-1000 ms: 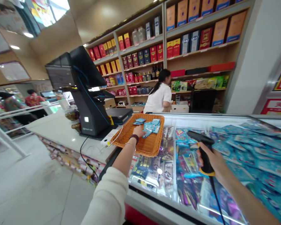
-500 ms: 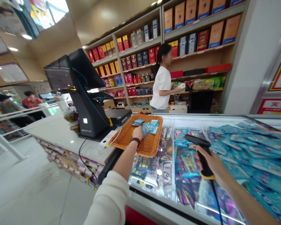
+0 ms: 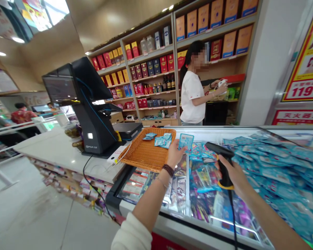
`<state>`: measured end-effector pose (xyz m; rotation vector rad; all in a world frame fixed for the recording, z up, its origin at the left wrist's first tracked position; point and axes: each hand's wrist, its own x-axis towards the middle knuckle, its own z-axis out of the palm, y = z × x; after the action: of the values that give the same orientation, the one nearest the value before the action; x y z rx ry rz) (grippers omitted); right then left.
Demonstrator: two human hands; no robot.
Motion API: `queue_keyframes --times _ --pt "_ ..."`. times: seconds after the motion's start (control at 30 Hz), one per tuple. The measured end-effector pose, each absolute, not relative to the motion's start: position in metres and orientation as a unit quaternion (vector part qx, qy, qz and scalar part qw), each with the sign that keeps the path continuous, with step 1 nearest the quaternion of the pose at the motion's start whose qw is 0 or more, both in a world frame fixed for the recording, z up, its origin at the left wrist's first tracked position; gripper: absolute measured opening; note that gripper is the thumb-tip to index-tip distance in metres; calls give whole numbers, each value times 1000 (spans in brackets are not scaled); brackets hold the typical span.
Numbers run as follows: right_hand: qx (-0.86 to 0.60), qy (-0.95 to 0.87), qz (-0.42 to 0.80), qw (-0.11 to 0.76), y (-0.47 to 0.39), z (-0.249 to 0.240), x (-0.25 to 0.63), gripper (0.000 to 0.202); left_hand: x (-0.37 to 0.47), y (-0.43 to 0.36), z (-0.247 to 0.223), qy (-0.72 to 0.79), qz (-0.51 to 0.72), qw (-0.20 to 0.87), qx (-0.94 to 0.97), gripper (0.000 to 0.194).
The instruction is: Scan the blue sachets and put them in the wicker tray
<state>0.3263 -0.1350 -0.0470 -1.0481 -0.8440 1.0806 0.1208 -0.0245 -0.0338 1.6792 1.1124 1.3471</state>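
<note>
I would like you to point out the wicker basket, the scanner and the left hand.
Wicker basket (image 3: 142,156): head view, bare woven bottom.
Scanner (image 3: 221,149): head view, black upper body.
Left hand (image 3: 174,153): head view, back of hand.

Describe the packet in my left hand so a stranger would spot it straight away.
Find the orange wicker basket right of the black register. Just past its right edge, the left hand holds up one blue packet, whereas similar packets lie in the basket.

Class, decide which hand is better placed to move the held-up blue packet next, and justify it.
Left, most likely: the left hand holds the blue packet near the wicker basket, while the right hand grips the barcode scanner.
</note>
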Motion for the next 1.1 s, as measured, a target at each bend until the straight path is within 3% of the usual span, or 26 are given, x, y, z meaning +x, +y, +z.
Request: queue_keyframes --times 0.13,0.3,0.6,1.1 --pt "-462 -408 445 650 -131 -56 329 54 145 -33 -68 432 534 395 610 25" --pt "-474 -463 425 617 -131 -64 328 51 141 -38 -90 465 543 357 601 17" --pt "-493 -505 425 567 -135 -68 320 50 143 -44 -90 468 562 393 557 23" --pt "-479 -512 431 568 -133 -77 320 53 140 -42 -94 466 558 411 550 23"
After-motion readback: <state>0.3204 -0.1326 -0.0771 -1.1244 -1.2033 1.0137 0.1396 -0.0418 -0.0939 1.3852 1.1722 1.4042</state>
